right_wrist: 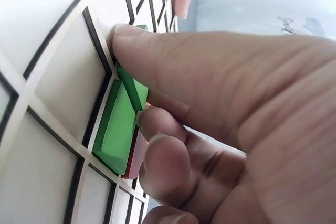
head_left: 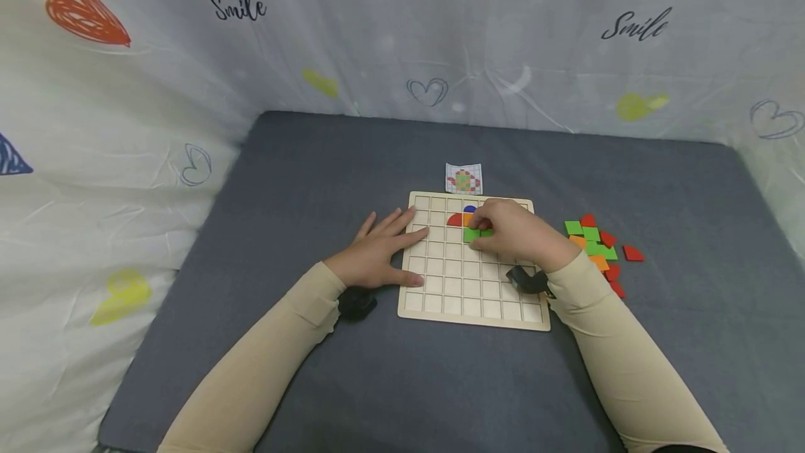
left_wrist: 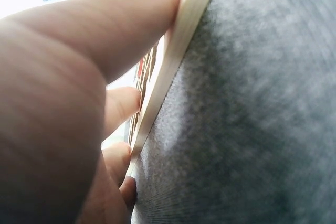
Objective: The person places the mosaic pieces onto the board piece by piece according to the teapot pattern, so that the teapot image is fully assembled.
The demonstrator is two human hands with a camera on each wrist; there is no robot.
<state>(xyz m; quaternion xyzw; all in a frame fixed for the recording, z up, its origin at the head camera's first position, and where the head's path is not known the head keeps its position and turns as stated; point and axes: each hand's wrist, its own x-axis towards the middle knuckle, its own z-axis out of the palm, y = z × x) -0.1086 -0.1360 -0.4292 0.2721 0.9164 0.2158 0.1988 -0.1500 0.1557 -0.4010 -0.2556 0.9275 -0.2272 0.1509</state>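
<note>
A pale wooden grid board [head_left: 449,289] lies on the table. My left hand [head_left: 372,257] rests with spread fingers across its left edge; in the left wrist view the thumb [left_wrist: 115,22] lies against the wooden rim [left_wrist: 173,72]. Over the board's upper middle, my right hand [head_left: 525,231] pinches a green tile [right_wrist: 135,90] between thumb and fingertips. That tile sits tilted at a grid cell, beside a flat green square [right_wrist: 116,129]. Near these are an orange piece [head_left: 467,220], a red rounded piece [head_left: 454,219] and a blue rounded piece [head_left: 469,209], partly covered by the right hand.
Loose red, green and orange pieces [head_left: 591,234] lie in a pile right of the board, with one red piece [head_left: 633,253] apart. A small printed card [head_left: 464,179] with a coloured grid pattern lies behind the board. A patterned curtain [head_left: 402,40] hangs behind the grey table [head_left: 352,159].
</note>
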